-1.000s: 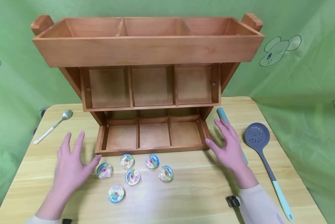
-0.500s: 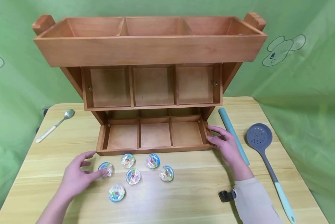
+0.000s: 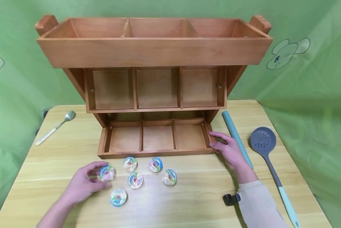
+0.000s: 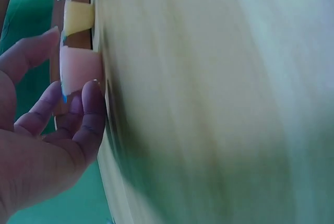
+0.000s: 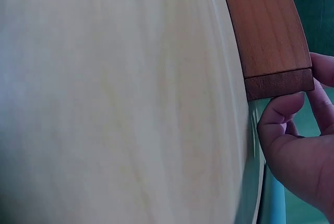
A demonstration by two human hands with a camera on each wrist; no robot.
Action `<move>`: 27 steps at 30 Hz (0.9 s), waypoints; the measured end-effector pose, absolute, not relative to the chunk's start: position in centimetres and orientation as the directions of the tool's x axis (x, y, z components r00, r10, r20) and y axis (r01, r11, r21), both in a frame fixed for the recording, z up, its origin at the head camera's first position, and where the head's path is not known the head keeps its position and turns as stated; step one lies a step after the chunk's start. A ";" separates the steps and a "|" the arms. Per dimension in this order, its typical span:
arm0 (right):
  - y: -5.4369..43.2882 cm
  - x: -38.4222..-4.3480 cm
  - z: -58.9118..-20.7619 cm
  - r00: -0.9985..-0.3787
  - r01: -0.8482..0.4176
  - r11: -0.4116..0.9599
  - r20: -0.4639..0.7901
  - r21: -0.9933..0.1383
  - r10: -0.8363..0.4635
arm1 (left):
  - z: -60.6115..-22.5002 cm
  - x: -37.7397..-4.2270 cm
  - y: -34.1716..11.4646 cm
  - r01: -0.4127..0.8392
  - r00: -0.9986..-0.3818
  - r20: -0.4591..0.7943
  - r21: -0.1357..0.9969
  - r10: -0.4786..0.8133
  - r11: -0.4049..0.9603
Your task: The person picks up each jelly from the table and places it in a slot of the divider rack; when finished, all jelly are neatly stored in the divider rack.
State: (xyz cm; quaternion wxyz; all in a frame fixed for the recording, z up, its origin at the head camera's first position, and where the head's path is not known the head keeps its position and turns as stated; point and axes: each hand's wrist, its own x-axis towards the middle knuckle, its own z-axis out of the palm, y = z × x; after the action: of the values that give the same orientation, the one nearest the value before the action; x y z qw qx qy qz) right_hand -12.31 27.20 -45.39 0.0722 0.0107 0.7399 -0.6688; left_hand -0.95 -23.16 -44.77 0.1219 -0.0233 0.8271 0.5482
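Note:
My left hand (image 3: 83, 183) reaches round a small jelly cup (image 3: 106, 173) with a printed foil lid. In the left wrist view, its pink jelly cup (image 4: 81, 70) stands between thumb and fingers; fingertips are right at its side, while a small gap shows at the thumb. Further jelly cups (image 3: 135, 180) lie to its right. My right hand (image 3: 230, 150) holds the right end of the bottom tray of a three-tier wooden rack (image 3: 156, 52). In the right wrist view, the bent thumb presses the tray's corner (image 5: 279, 83), with other fingers partly hidden beyond it.
Each tier of the rack has three compartments. A metal spoon (image 3: 56, 127) lies on the left of the wooden table (image 3: 187, 202). To the right are a blue-green stick (image 3: 237, 137) and a grey skimmer (image 3: 262, 139) with a mint handle. Green cloth (image 3: 307, 82) surrounds the table.
My left hand has come down and inward, its fingers closing round the leftmost jelly cup. My right hand has moved left onto the end of the rack's bottom tray.

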 end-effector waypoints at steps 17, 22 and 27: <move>27.1 -12.4 -45.2 -0.985 0.145 0.122 -0.156 -0.982 -0.078 | -45.4 -1.0 -22.5 -0.149 -0.980 -0.193 0.886 0.057 0.439; 26.9 -12.4 -45.2 -0.983 0.151 0.134 -0.163 -0.979 -0.081 | -45.1 -0.8 -22.7 -0.160 -0.978 -0.204 0.864 0.042 0.478; 27.0 -12.4 -45.2 -0.983 0.155 0.134 -0.166 -0.979 -0.078 | -44.6 -0.7 -22.9 -0.147 -0.980 -0.191 0.872 0.049 0.467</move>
State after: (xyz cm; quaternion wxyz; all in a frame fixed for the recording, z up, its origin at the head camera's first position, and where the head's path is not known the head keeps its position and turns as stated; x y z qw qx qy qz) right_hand -12.41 26.97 -45.18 0.0885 0.0259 0.7477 -0.6577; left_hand -0.71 -22.89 -44.60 0.0948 -0.0287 0.8511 0.5156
